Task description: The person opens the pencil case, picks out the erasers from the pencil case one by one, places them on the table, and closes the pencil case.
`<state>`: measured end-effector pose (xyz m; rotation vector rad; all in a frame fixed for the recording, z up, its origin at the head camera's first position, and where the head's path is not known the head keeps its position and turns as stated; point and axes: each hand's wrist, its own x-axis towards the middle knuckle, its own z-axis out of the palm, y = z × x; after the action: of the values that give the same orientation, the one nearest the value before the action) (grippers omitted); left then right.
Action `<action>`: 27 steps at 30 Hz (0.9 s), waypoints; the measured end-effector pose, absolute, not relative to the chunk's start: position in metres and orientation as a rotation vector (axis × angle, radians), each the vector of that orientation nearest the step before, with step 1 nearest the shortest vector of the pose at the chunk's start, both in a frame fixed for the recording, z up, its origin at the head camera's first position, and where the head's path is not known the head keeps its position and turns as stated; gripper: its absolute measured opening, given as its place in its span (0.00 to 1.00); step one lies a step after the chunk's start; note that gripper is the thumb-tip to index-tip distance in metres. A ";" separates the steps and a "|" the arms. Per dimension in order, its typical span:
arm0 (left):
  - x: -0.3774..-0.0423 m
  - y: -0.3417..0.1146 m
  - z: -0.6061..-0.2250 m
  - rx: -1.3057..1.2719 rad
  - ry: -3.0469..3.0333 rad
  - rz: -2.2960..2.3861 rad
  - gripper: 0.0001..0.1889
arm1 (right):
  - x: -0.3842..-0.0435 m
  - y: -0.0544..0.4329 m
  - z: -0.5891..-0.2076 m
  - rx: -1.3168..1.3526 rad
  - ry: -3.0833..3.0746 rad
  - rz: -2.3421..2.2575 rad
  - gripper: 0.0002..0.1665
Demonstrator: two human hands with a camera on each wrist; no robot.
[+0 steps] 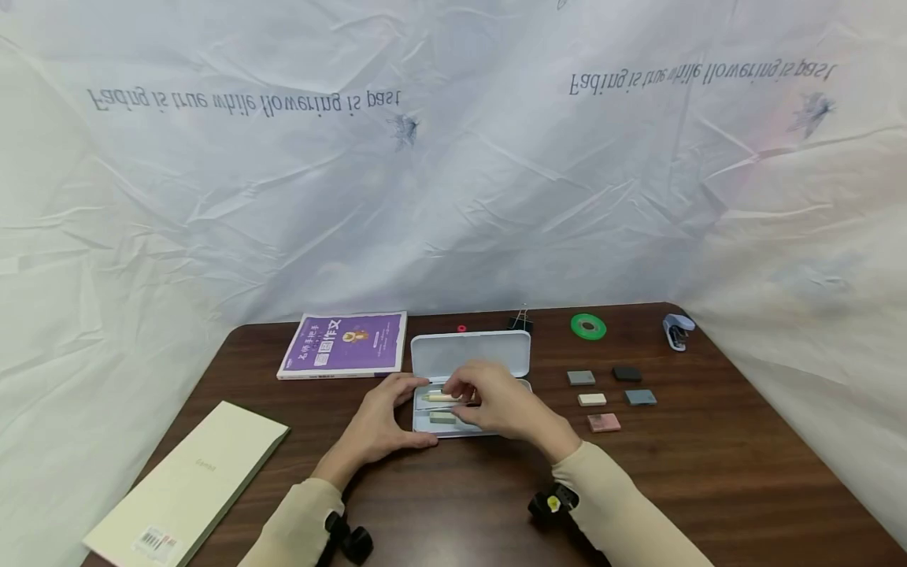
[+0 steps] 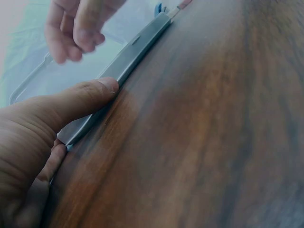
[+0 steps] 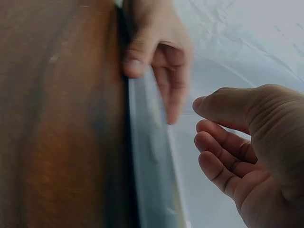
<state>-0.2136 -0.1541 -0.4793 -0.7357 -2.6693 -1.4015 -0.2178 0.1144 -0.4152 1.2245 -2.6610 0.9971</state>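
A pale blue-grey pencil case (image 1: 471, 354) lies on the table with its lid raised. Inside it, a cream pen-like stick (image 1: 441, 398) and a pale green eraser (image 1: 442, 417) are visible. My left hand (image 1: 383, 421) grips the case's left end, thumb against the front side and fingers near the rear corner. Above the case's middle hovers my right hand (image 1: 499, 402), covering part of the contents. In the right wrist view, the right hand (image 3: 266, 137) has loosely bent fingers, thumb apart from them, and nothing shows between them.
Several eraser-like blocks (image 1: 592, 399) lie right of the case. Behind them are a green tape roll (image 1: 588, 326), a small stapler (image 1: 678, 331) and a black binder clip (image 1: 520, 323). A purple book (image 1: 343, 344) and a cream notebook-like item (image 1: 191, 480) lie to the left.
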 end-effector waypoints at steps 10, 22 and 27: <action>-0.213 -0.156 -0.479 -0.718 -2.692 -1.392 0.50 | -0.217 0.097 -0.435 1.188 -2.757 0.847 0.09; -0.214 -0.154 -0.477 -0.730 -2.702 -1.391 0.49 | -0.213 0.097 -0.438 1.177 -2.733 0.774 0.07; -0.214 -0.155 -0.478 -0.721 -2.704 -1.389 0.49 | -0.215 0.098 -0.437 1.158 -2.770 0.822 0.07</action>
<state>-0.2139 -0.1546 -0.4781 -0.7207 -2.7042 -1.3895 -0.2151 0.0978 -0.4366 1.1575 -2.7701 0.8224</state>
